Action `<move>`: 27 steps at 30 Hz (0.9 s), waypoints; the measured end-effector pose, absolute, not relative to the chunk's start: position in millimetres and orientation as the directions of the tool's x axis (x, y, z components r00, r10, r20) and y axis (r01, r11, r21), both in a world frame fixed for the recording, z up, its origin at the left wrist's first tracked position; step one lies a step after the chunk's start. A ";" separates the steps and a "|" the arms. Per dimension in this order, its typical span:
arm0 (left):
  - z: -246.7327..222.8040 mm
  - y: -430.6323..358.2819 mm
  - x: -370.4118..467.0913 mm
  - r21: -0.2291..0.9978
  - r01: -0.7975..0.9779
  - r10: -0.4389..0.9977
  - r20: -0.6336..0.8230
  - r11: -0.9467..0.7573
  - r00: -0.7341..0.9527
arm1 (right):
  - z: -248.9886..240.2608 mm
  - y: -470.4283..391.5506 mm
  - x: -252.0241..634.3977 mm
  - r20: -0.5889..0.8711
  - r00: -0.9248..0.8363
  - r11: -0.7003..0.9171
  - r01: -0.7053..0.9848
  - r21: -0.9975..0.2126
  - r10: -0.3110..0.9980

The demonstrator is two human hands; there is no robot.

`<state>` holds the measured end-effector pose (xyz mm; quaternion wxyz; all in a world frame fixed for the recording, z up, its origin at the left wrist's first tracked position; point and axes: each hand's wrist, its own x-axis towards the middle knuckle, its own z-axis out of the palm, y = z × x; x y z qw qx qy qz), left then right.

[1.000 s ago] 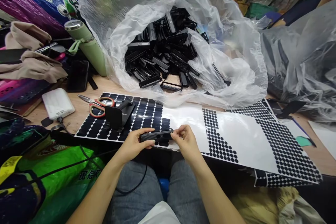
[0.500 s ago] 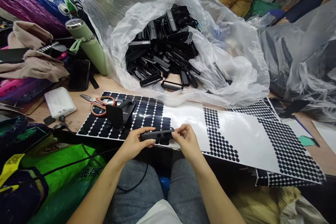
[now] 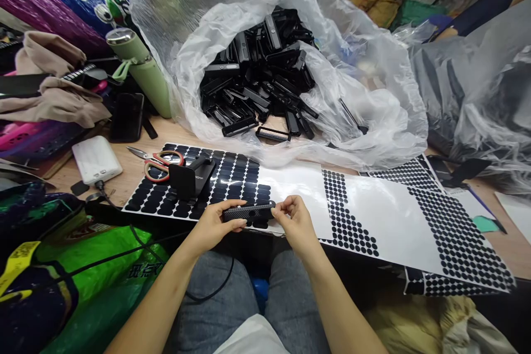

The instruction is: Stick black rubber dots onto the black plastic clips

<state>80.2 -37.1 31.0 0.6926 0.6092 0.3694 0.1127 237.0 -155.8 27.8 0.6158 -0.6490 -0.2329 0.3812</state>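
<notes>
A narrow black textured part (image 3: 249, 212) is held level over the front edge of the sticker sheets. My left hand (image 3: 215, 225) grips its left end between thumb and fingers. At its right end, my right hand (image 3: 293, 221) is closed, with thumb and forefinger pinched on the tip of the part. Beneath lies a white sheet with black rounded stickers (image 3: 232, 177), and to the right a sheet with black round dots (image 3: 440, 221). A black stand-like piece (image 3: 193, 180) rests on the sticker sheet, left of my hands.
An open clear plastic bag (image 3: 373, 127) full of black parts (image 3: 265, 77) lies behind the sheets. Scissors (image 3: 160, 163), a white power bank (image 3: 96, 160), a phone (image 3: 126, 117) and a green bottle (image 3: 145, 74) are at the left. Another plastic bag (image 3: 477, 88) is at the right.
</notes>
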 end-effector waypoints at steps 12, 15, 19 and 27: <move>32.3 -37.2 80.5 0.929 0.302 0.605 -0.369 0.214 0.705 | 29.5 -154.7 229.3 -0.141 0.659 -0.221 0.039 -0.975 0.739; 32.4 -37.4 80.7 0.931 0.296 0.607 -0.364 0.213 0.707 | 31.3 -154.2 226.9 -0.117 0.677 -0.232 0.081 -0.969 0.726; 34.0 -38.7 80.9 0.932 0.292 0.609 -0.361 0.214 0.706 | 33.5 -154.1 224.2 -0.092 0.694 -0.252 0.132 -0.959 0.714; 30.0 -36.2 81.2 0.932 0.285 0.603 -0.363 0.224 0.710 | 30.8 -151.1 221.6 -0.085 0.735 -0.275 0.141 -0.951 0.673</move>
